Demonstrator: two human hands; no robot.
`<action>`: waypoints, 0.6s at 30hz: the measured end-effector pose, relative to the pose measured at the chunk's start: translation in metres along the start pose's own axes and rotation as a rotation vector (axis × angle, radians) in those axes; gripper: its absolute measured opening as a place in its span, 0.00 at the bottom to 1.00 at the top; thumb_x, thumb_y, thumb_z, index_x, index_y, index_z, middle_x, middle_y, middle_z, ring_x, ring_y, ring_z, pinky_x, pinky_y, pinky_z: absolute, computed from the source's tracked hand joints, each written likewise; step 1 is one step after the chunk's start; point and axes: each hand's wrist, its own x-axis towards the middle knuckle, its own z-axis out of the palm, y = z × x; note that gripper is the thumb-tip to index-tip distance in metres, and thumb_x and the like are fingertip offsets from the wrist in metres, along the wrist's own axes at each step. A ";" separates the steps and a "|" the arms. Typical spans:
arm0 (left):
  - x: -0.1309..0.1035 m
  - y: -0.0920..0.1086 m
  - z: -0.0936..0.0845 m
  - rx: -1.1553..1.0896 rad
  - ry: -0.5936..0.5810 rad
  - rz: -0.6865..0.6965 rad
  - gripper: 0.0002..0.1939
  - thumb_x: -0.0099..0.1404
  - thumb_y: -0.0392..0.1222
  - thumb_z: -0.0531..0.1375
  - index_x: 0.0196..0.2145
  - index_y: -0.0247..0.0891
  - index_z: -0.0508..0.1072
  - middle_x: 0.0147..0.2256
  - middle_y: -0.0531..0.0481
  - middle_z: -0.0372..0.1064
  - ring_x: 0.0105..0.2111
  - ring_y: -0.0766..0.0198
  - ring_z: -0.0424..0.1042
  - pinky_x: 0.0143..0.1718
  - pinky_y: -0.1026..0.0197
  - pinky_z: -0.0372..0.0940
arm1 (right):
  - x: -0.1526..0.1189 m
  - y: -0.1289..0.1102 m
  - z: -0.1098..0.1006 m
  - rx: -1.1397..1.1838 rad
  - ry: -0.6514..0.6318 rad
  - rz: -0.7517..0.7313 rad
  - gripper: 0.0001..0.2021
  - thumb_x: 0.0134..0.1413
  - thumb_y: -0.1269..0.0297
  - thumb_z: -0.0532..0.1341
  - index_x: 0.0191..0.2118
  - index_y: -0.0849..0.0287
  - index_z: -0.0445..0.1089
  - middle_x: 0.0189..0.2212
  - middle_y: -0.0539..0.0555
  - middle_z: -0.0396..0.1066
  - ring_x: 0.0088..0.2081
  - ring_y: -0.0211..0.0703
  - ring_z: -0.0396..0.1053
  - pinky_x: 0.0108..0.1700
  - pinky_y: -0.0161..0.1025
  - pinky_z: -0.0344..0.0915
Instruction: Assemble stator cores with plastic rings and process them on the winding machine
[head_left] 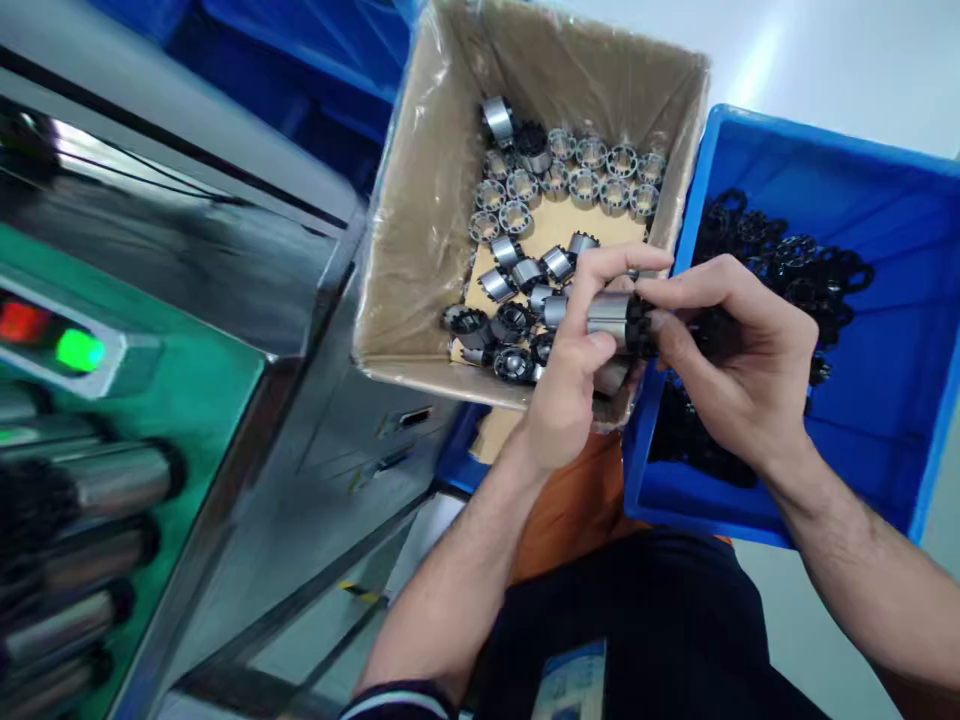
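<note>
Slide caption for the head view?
Both hands hold a silver cylinder with a black end over the lined box, beside a blue bin.

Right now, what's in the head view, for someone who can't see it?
A left hand and right hand hold a silvery cylinder with a black end over a plastic-lined box of metal rings, beside a blue bin of black parts.

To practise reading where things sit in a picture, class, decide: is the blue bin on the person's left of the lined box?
No, the blue bin stands to the right of the plastic-lined box.
</note>
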 end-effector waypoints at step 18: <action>0.005 0.017 0.012 0.149 0.283 -0.240 0.38 0.80 0.83 0.57 0.42 0.42 0.77 0.44 0.44 0.87 0.30 0.61 0.81 0.22 0.64 0.62 | 0.004 -0.001 -0.022 0.203 -0.137 0.205 0.18 0.81 0.49 0.63 0.64 0.38 0.86 0.51 0.54 0.83 0.46 0.55 0.83 0.38 0.50 0.83</action>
